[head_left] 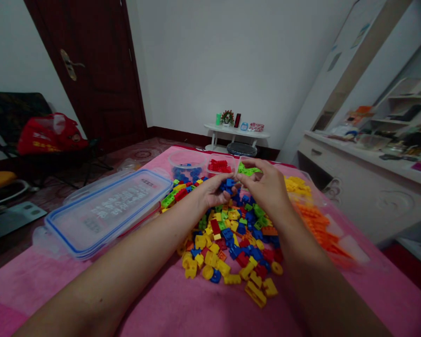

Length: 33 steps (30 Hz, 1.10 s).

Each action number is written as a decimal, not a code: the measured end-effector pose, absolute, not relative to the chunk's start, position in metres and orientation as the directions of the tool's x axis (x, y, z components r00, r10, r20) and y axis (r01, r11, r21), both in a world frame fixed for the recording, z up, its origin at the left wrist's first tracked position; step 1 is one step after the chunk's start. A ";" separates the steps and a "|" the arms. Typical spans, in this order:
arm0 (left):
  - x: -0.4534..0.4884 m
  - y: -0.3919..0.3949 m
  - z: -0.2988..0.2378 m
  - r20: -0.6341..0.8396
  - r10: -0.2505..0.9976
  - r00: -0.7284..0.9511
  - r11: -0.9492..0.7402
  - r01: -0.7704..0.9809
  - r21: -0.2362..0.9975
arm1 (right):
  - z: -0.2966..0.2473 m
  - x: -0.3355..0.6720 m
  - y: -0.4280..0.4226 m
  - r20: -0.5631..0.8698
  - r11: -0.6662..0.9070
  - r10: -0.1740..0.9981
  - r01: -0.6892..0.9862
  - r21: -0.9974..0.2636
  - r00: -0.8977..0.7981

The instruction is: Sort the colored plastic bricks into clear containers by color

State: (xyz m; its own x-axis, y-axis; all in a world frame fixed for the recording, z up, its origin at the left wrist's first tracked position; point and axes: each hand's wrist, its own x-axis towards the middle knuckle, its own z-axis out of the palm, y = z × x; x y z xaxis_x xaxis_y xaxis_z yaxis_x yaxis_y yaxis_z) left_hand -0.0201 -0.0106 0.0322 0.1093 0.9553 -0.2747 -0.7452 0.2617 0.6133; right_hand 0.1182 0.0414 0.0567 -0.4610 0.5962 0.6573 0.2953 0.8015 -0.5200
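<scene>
A heap of small plastic building blocks [231,243] in yellow, blue, red, green and orange lies on a pink cloth [182,309]. My left hand [215,189] and my right hand [264,187] meet above the far side of the heap, fingers pinched together on a blue block [230,183] between them. Behind the hands stand three clear tubs: one with blue blocks [186,164], one with red blocks [220,164], one with green blocks [247,169]. Yellow blocks [296,183] and orange blocks [317,222] lie sorted at the right.
A clear lid with a blue rim [110,210] lies at the left on the cloth. A white cabinet [365,182] stands at the right, a small white table [235,132] behind, a dark door [91,65] and a chair with a red bag [49,133] at the left.
</scene>
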 end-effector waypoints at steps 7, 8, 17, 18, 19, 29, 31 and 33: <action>-0.078 0.010 0.077 -0.102 0.897 -0.431 -0.134 -0.484 0.865 | 0.059 0.124 0.046 0.635 0.798 0.602 0.335 -0.500 -0.484; -0.089 0.015 0.079 -0.047 0.833 -0.551 -0.175 -0.344 0.922 | 0.059 0.125 0.047 0.629 0.797 0.604 0.346 -0.496 -0.489; -0.140 0.019 0.050 0.478 0.681 -0.554 0.203 0.771 0.604 | 0.064 0.138 0.056 0.278 0.748 0.663 0.594 -0.297 -0.696; -0.134 0.018 0.048 0.507 0.702 -0.499 0.171 0.810 0.561 | 0.063 0.140 0.057 0.212 0.740 0.670 0.621 -0.257 -0.711; -0.126 0.017 0.046 0.531 0.721 -0.445 0.124 0.837 0.533 | 0.062 0.142 0.058 0.146 0.732 0.679 0.645 -0.221 -0.720; -0.039 0.029 0.007 0.461 0.885 -0.061 -0.155 0.896 0.416 | 0.057 0.148 0.056 -0.100 0.702 0.699 0.706 -0.094 -0.708; -0.034 0.029 -0.002 0.439 0.898 -0.035 -0.168 0.895 0.414 | 0.057 0.148 0.057 -0.060 0.684 0.721 0.723 -0.094 -0.690; -0.032 0.027 -0.008 0.413 0.911 -0.013 -0.177 0.891 0.419 | 0.057 0.147 0.059 -0.025 0.667 0.740 0.739 -0.097 -0.672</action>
State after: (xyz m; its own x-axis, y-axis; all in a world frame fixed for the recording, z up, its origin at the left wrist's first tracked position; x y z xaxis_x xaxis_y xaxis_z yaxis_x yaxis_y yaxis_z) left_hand -0.0317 0.0265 -0.0079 -0.0129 0.9105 0.4132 0.8906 -0.1775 0.4188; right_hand 0.1470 0.0586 0.0568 -0.6718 0.7403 -0.0247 0.7386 0.6670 -0.0975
